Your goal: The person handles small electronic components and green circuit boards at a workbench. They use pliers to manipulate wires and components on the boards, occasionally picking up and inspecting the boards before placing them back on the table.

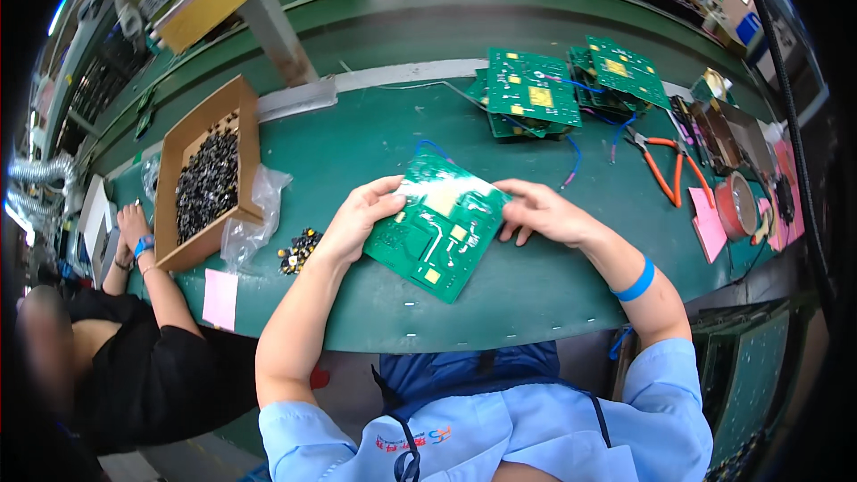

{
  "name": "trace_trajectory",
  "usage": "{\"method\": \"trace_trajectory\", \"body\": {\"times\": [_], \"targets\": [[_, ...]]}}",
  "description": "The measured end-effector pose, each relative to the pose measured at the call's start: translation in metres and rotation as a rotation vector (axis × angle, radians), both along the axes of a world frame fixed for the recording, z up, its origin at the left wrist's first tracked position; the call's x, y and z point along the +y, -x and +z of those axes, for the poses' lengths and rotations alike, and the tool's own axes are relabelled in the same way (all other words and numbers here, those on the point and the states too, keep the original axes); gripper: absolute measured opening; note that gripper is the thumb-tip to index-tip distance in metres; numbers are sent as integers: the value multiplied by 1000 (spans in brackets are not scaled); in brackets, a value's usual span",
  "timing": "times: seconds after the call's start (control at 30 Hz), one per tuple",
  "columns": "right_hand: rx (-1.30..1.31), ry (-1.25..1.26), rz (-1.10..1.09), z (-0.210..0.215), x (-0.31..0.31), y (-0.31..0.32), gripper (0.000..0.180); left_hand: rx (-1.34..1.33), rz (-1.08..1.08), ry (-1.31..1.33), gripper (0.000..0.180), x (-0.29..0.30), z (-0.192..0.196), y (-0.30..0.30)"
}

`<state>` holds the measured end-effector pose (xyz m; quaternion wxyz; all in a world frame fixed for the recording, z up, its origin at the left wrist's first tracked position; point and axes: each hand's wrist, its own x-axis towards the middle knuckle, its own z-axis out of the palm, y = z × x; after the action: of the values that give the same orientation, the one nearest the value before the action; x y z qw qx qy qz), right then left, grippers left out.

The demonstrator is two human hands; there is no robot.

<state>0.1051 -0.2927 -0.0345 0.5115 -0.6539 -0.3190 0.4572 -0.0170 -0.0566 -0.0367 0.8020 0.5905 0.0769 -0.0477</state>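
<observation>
A green circuit board (415, 245) is held tilted above the green table, its solder side with pale patches facing me. My left hand (368, 208) grips its left edge between thumb and fingers. At its upper right edge, my right hand (540, 212) has closed on the board, with some fingertips hidden behind it. A blue wire (436, 148) sticks out past the board's far corner. To the left of my left forearm lies a small heap of black and yellow components (300, 251).
A cardboard box (253, 138) of black parts and a plastic bag (254, 223) stand left. Stacked circuit boards (534, 94) lie at the back. Orange-handled pliers (659, 180), a tape roll (736, 205) and pink paper (710, 225) are right. A co-worker's hand (134, 225) rests far left.
</observation>
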Motion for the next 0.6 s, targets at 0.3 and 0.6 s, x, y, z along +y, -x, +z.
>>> {"method": "trace_trajectory", "body": {"times": [0.3,0.6], "targets": [[527,-219,43,-3,3,9,32,36,-72,535,64,4,-6,-2],[492,-318,-213,-11,5,7,29,-114,50,241,46,-19,7,1]]}}
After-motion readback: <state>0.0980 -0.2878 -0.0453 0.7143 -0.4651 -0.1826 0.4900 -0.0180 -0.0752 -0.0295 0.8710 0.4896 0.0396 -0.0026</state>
